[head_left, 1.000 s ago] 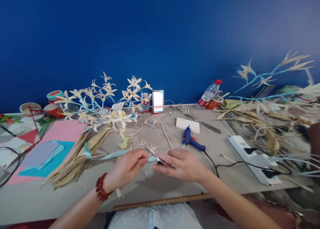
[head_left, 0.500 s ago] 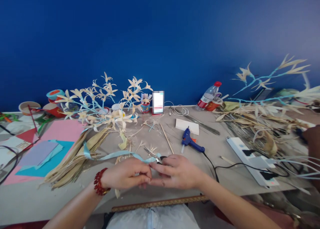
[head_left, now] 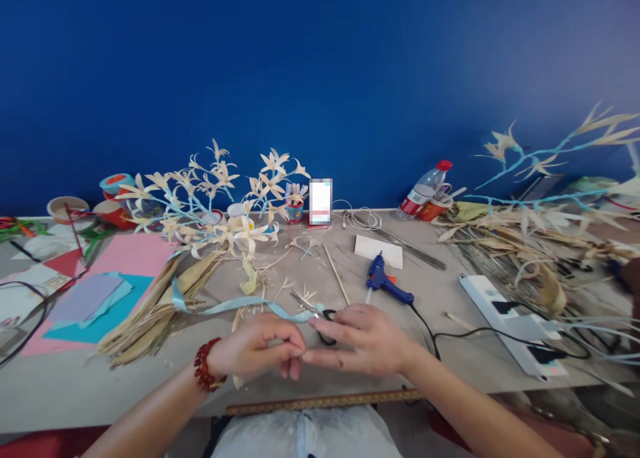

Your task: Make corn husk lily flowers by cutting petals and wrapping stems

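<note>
My left hand [head_left: 257, 348], with a red bead bracelet [head_left: 204, 366] at the wrist, is closed in a pinch; whatever its fingertips hold is too small to make out. Just to its right, my right hand [head_left: 363, 341] has its fingers stretched leftward and apart, their tips close to or touching the left fingertips. Scissors [head_left: 327, 313] with black handles lie partly hidden behind the right hand. A light blue ribbon [head_left: 245, 303] runs across the table behind the left hand. Pale flowers on blue stems [head_left: 220, 228] stand farther back on the left.
A blue glue gun [head_left: 387, 285] lies by a white block [head_left: 379, 251]. Right of it is a white power strip [head_left: 500, 331] with black cables. Dried husks [head_left: 150, 311] and coloured paper [head_left: 85, 305] lie left. A bottle [head_left: 425, 190] and a phone [head_left: 321, 201] stand at the back.
The view has shifted slightly, so the table things sit a little farther right. Both hands stay together, with a slightly wider gap between them that shows more of the scissors' handles.
</note>
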`<state>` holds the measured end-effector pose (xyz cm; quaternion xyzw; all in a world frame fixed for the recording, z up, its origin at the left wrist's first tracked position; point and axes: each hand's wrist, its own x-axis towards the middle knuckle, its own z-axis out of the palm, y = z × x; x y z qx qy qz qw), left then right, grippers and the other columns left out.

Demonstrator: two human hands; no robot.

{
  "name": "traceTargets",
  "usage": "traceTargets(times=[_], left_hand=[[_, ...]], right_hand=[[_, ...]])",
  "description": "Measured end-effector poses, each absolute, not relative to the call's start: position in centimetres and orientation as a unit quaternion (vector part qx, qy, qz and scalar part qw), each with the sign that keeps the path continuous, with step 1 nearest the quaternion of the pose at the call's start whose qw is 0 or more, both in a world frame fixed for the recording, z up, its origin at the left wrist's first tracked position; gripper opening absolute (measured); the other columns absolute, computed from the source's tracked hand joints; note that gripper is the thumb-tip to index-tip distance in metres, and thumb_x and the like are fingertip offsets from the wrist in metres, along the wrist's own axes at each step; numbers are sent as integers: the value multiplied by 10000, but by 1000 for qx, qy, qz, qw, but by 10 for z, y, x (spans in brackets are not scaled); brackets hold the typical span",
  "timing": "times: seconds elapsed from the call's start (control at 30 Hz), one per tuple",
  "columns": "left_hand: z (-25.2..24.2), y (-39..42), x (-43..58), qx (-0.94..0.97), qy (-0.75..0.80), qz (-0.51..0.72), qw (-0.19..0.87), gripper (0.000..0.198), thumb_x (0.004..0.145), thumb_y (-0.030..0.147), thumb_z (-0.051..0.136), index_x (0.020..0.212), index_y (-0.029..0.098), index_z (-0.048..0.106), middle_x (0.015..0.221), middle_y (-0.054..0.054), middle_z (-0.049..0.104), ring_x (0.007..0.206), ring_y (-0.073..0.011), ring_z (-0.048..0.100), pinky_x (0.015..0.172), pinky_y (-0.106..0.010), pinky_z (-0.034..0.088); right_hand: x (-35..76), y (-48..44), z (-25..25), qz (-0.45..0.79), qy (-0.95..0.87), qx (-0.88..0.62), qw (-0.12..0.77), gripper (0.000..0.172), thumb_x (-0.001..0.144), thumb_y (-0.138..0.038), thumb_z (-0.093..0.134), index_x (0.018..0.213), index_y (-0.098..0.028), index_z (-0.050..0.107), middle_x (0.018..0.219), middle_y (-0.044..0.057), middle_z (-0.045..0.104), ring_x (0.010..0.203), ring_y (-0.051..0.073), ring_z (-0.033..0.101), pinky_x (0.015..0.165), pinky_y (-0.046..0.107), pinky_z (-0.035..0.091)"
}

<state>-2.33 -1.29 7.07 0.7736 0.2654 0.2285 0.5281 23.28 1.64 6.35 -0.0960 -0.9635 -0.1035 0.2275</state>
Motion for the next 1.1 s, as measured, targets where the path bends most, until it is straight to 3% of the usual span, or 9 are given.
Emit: traceTargets(times=[0.23,0.53,0.83,0.97,1.1], left_hand=[[73,-14,-19,710,315,257,574,267,936,329,458,888,136,636,740,-76,709,630,-133,651,619,-231,503],[93,-2,-19,815,277,178,478,233,930,291,455,860,180,649,726,-42,709,703,-145,640,706,-236,466],[80,-3,-16,857,272,179,400,134,816,169,516,760,200,633,668,-3,629,620,-128,544,619,-219,399],[68,-8,-14,805,333,235,431,113,797,160,533,694,179,575,608,24,567,583,-104,505,600,-202,387],[58,-12,-15,704,380,285,528,206,886,223,430,690,177,471,579,36,496,527,-90,431,543,-205,352]], right_hand=[[236,20,63,-106,-963,-103,224,384,906,-300,555,1261,-446,534,1298,-35,568,714,126,570,567,275,440],[232,21,64,-66,-970,-78,219,393,904,-300,562,1271,-437,524,1234,-27,597,678,126,556,557,279,421],[229,18,58,-78,-976,-73,191,433,920,-315,530,1312,-482,456,1213,-47,605,699,129,553,551,274,409],[230,18,56,-93,-971,-84,202,438,907,-299,553,1297,-481,473,1121,-48,650,678,127,560,534,269,401],[233,17,57,-51,-968,-107,220,479,898,-266,564,1326,-450,451,1180,-21,634,690,127,584,590,268,447]])
